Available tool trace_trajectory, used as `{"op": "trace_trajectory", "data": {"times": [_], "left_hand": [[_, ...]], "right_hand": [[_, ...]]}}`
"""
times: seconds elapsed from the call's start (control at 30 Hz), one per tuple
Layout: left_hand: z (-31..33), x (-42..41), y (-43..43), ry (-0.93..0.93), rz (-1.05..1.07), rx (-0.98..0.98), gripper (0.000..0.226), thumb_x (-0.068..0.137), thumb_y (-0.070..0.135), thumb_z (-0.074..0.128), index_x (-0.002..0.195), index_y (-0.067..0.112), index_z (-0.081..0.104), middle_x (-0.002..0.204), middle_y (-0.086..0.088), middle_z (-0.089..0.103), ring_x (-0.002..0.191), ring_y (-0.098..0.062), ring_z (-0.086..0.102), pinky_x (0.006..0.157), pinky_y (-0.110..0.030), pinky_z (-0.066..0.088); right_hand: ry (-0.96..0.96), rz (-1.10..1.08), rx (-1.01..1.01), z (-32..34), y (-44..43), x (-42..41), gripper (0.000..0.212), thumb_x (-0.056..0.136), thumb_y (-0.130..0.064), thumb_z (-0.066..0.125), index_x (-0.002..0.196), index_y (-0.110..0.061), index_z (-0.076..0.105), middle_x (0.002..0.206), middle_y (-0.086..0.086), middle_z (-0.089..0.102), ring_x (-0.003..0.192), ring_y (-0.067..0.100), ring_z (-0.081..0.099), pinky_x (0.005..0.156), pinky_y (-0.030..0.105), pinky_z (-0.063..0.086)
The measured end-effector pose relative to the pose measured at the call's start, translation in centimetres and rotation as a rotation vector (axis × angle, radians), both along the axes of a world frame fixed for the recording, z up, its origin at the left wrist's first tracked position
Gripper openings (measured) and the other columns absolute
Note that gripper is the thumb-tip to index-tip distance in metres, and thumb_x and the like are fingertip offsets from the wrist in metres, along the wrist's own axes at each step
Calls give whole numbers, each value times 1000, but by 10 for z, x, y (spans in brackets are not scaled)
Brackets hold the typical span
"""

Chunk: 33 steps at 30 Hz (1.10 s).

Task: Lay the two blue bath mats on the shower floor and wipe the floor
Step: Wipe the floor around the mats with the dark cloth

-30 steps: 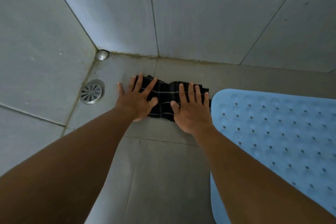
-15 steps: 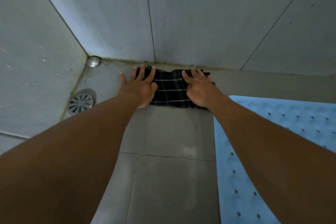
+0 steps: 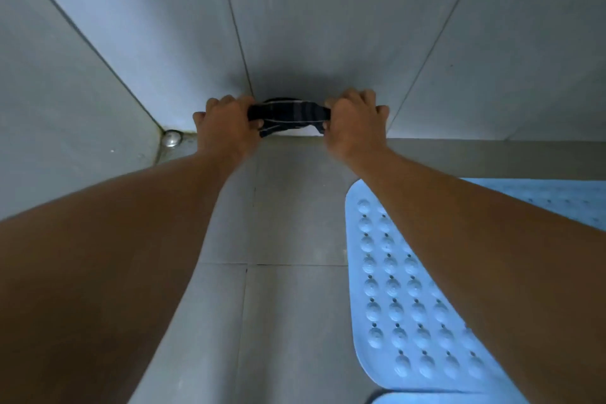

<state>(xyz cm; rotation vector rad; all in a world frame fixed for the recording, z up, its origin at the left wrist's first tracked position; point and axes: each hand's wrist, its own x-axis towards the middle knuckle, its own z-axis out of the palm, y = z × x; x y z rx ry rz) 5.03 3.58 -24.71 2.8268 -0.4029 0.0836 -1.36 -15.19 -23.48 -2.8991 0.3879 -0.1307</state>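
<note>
Lifted now: one cloth (image 3: 288,115), bunched between two hands.

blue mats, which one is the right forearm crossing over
The large blue mat with rows of raised bumps, under the right forearm; the second blue mat only peeks in at the bottom edge.

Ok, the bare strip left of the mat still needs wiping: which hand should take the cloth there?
Left, probably. Both hands grip the dark cloth at the back wall, but the left hand sits over the bare floor, while the right hand reaches in above the blue mat.
</note>
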Motion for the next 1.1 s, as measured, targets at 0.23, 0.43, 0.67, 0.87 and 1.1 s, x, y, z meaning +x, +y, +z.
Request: {"op": "trace_trajectory", "data": {"times": [0.23, 0.43, 0.67, 0.87, 1.1], "left_hand": [[190, -40, -20, -10, -28, -22, 18, 97, 28, 55, 112, 22, 63, 102, -9, 64, 102, -34, 54, 80, -42, 33], [380, -68, -57, 65, -106, -99, 12, 95, 31, 57, 105, 30, 63, 96, -3, 65, 98, -32, 56, 82, -45, 43], [589, -56, -119, 151, -322, -230, 6, 89, 34, 68, 89, 34, 62, 85, 6, 63, 87, -22, 59, 76, -35, 44], [734, -77, -190, 270, -478, -373, 4, 90, 29, 70, 93, 28, 68, 87, 7, 67, 83, -14, 62, 64, -27, 45], [867, -112, -275, 279, -736, -400, 5, 88, 31, 74, 90, 28, 70, 84, 4, 71, 80, -16, 67, 62, -29, 53]], "right_hand": [[10, -18, 69, 207, -25, -39, 25, 87, -10, 61, 88, -30, 45, 91, -3, 58, 112, 31, 48, 92, 46, 34], [21, -106, 155, 394, -63, -81, 23, 87, -5, 56, 91, -27, 51, 88, -3, 54, 100, 28, 47, 91, 48, 34], [116, -166, 261, 594, -131, -118, 16, 94, -12, 50, 87, -25, 55, 82, -1, 61, 88, 28, 55, 89, 45, 32], [119, -266, 289, 749, -190, -169, 15, 88, -11, 50, 89, -23, 58, 87, 1, 64, 89, 30, 59, 76, 37, 42], [31, -408, 256, 892, -246, -247, 9, 89, -14, 59, 95, -17, 65, 90, 4, 67, 86, 25, 62, 59, 29, 43]]}}
